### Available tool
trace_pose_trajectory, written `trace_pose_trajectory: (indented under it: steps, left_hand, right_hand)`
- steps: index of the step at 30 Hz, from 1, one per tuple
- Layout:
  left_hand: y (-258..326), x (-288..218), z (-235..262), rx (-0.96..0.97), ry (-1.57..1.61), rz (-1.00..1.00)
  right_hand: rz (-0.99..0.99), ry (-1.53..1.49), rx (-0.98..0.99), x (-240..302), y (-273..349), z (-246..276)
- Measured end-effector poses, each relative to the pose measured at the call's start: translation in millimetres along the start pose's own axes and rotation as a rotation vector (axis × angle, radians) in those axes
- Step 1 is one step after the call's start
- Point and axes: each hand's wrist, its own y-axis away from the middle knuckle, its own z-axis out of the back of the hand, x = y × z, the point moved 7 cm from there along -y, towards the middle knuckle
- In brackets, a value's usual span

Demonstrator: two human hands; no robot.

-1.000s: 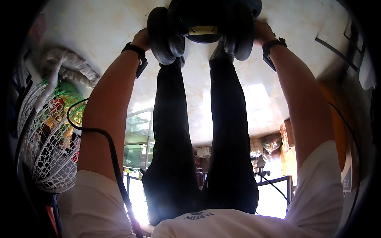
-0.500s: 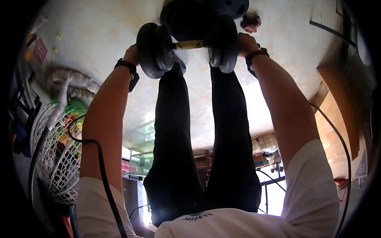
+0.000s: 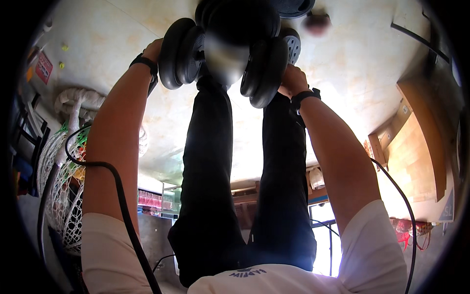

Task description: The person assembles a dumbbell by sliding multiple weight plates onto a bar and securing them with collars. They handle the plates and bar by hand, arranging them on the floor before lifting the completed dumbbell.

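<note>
A dumbbell with black round plates spans the space between my hands, in front of my lower legs. Its left plates [image 3: 176, 54] sit higher in the picture than its right plates [image 3: 267, 71], so it is tilted. A smeared grey patch hides the bar between them. My left hand [image 3: 154, 50] is closed at the outer side of the left plates, its fingers mostly hidden. At the outer end of the right plates, my right hand [image 3: 293, 80] is closed too, fingers bent and partly covered. Both wrists wear black bands.
Beyond the dumbbell lie large black round shapes [image 3: 240, 19] and a weight plate [image 3: 293, 7]. A dark clog with holes [image 3: 292, 45] shows by my right hand. Left is a white net bag [image 3: 61, 196]; right, a wooden panel [image 3: 416, 142]. Black cables run past both arms.
The dumbbell has tilted, its right end coming lower and nearer in the picture. My right hand moved down with it; my left hand shifted slightly up and left. The yellowish bar is now obscured.
</note>
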Motion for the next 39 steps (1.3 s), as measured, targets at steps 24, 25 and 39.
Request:
trace_pose_trajectory:
  steps: [24, 25, 39]
  left_hand:
    - [-29.0, -86.7, -85.9, 0.094, 0.76, -0.271]
    - [-43.4, -83.9, -88.2, 0.08, 0.805, -0.295]
    - [-51.6, -138.3, -93.5, -0.324, -0.118, -0.646]
  right_hand:
    - [0.129, 0.308, -0.003, -82.4, -60.2, 169.4]
    - [0.138, 0.34, -0.003, -89.9, -63.0, 173.1]
    - [0.175, 0.304, -0.156, -182.1, -115.0, 203.5]
